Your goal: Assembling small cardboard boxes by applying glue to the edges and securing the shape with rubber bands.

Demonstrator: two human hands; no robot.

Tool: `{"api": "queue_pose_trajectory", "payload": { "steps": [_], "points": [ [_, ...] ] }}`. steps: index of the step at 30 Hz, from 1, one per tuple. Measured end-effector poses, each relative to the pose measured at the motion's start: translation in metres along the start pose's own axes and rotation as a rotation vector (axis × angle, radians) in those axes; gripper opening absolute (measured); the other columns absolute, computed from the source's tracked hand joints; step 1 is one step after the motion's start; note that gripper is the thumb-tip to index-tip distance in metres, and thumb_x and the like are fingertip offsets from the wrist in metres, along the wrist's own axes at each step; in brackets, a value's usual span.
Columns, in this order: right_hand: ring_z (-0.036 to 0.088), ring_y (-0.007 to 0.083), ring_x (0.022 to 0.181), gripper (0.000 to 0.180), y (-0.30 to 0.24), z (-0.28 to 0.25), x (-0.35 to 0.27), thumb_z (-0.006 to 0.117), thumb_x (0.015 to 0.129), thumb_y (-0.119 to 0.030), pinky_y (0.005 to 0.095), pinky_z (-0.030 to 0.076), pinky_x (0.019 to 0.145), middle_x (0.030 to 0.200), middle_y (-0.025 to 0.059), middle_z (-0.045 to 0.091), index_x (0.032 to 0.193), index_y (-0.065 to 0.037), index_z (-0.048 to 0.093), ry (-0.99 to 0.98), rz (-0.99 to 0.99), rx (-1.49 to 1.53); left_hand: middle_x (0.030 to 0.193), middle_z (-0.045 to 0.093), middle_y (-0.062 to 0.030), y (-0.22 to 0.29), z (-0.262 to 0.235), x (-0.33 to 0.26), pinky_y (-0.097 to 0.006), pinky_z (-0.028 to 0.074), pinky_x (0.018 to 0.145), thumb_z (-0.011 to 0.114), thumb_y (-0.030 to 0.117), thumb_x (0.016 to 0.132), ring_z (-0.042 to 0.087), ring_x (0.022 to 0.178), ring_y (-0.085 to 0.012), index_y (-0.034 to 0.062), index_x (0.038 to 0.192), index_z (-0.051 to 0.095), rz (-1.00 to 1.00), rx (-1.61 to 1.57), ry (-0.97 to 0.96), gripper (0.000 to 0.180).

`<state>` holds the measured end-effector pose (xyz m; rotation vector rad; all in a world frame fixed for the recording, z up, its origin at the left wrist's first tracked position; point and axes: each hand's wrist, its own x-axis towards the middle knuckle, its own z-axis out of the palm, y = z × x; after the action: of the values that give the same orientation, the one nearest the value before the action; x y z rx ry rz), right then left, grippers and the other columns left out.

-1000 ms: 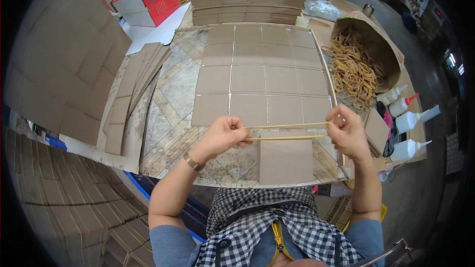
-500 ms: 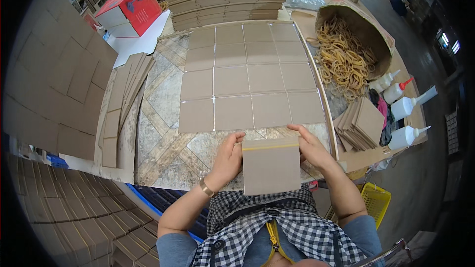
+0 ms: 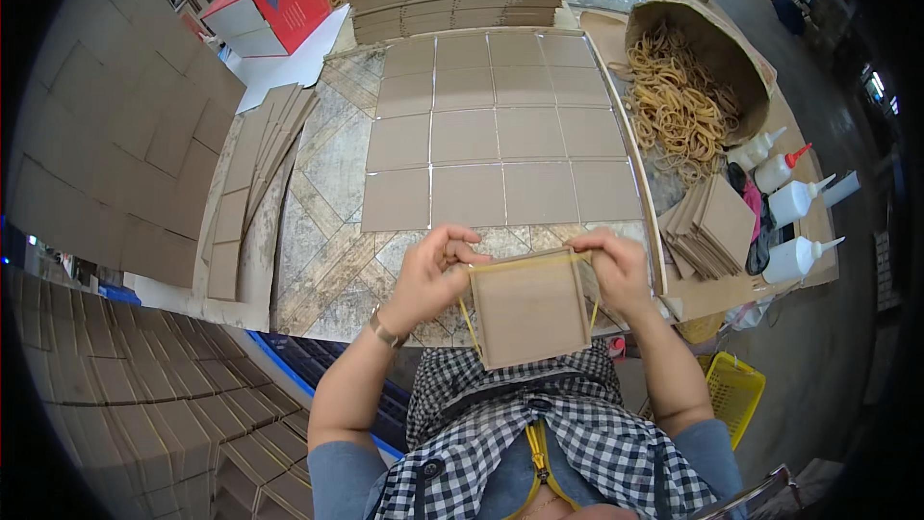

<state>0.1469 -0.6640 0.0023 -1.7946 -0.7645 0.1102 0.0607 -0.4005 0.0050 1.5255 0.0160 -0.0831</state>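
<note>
Your left hand (image 3: 435, 274) and right hand (image 3: 618, 272) fingers both pinch the top corners of a flat brown cardboard stack (image 3: 529, 306), a yellow rubber band (image 3: 525, 261) stretched around it. Just past your fingers, smooth cardboard squares (image 3: 500, 130) tile the surface. Beyond your right fingers, a cardboard drum (image 3: 703, 48) holds tangled rubber bands.

Between your hands you hold a matt brown cardboard square (image 3: 530, 308), smooth-faced, with a thin yellow rubber band (image 3: 525, 261) stretched along its top edge. The cardboard sheets (image 3: 500, 130) laid out on the counter (image 3: 327, 231) look equally dull and flat; the counter itself shows a worn, marbled finish. The squeeze bottles (image 3: 794, 202) are white, slightly glossy plastic. Your shirt (image 3: 539, 443) is checked woven cloth.
</note>
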Motion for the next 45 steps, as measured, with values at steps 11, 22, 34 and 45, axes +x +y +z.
{"api": "queue_pose_trajectory", "payload": {
  "steps": [11, 22, 34, 45],
  "points": [
    [0.049, 0.0223, 0.115, 0.061, 0.023, 0.002, -0.037, 0.071, 0.077, -0.017, 0.0342, 0.037, 0.099, 0.127, 0.0132, 0.05, 0.129, 0.0, 0.044, -0.089, 0.177, 0.663, 0.138, 0.042, -0.0149, -0.027, -0.008, -0.035, -0.038, 0.027, 0.109, 0.071, 0.028, 0.079, 0.035, 0.131, -0.0264, 0.0029, 0.133, 0.043, 0.226, 0.306, -0.121, 0.065],
    [0.051, 0.0102, 0.048, 0.033, -0.049, 0.034, -0.012, 0.057, 0.09, -0.037, 0.0234, 0.045, 0.044, 0.063, 0.0003, 0.052, 0.077, -0.008, 0.051, 0.219, 0.836, 0.713, 0.105, 0.06, -0.0201, -0.003, 0.033, -0.054, -0.036, 0.048, 0.083, 0.043, 0.03, 0.094, 0.062, 0.095, -0.0288, 0.0007, 0.137, 0.033, -0.447, 0.153, 0.115, 0.052],
    [0.045, 0.0206, 0.118, 0.055, -0.009, 0.04, -0.042, 0.042, 0.096, -0.043, 0.0329, 0.036, 0.099, 0.124, 0.0125, 0.05, 0.131, -0.001, 0.038, 0.157, 0.291, 0.295, 0.134, 0.04, -0.0217, -0.024, 0.029, -0.057, -0.038, 0.037, 0.097, 0.039, 0.035, 0.095, 0.043, 0.121, -0.0309, -0.0029, 0.139, 0.029, 0.249, 0.523, 0.212, 0.059],
    [0.054, 0.0192, 0.105, 0.04, 0.002, -0.004, 0.001, 0.048, 0.093, -0.027, 0.033, 0.043, 0.091, 0.114, 0.0144, 0.058, 0.121, 0.001, 0.052, 0.182, 0.289, 0.02, 0.14, 0.035, -0.0192, -0.053, 0.044, -0.064, -0.037, 0.028, 0.106, 0.037, 0.041, 0.096, 0.035, 0.129, -0.0269, -0.0054, 0.138, 0.028, 0.077, 0.092, 0.293, 0.063]
  ]
}}
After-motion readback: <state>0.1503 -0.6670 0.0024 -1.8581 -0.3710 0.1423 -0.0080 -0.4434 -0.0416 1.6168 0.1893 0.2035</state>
